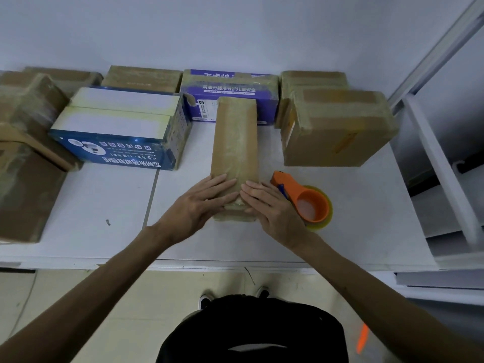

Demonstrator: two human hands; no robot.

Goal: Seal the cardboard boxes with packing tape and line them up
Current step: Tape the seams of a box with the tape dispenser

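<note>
Both hands, the left hand [203,199] and right hand [272,205], press flat with straight fingers on the near end of a long taped cardboard box [234,145] lying mid-way on a white table [99,205]. An orange tape dispenser [306,200] sits just right of it. More taped boxes [337,127] line the table's far edge against a pale wall [235,30]; beige floor [117,310] lies below.

- Packing or dispatch corner; reads as a workroom or stockroom, not a home.
- White worktable [340,231], two slabs butted together, set against a bare white wall [235,27].
- Taped cardboard boxes [337,127] crowd the table's back edge: mostly plain brown, plus a blue printed carton [117,148] and a purple printed carton [230,95].
- Orange tape dispenser [309,200], roll fitted, lies on the table.
- White metal shelving frame [445,166] at right; pale tiled floor [104,297] below.
</note>
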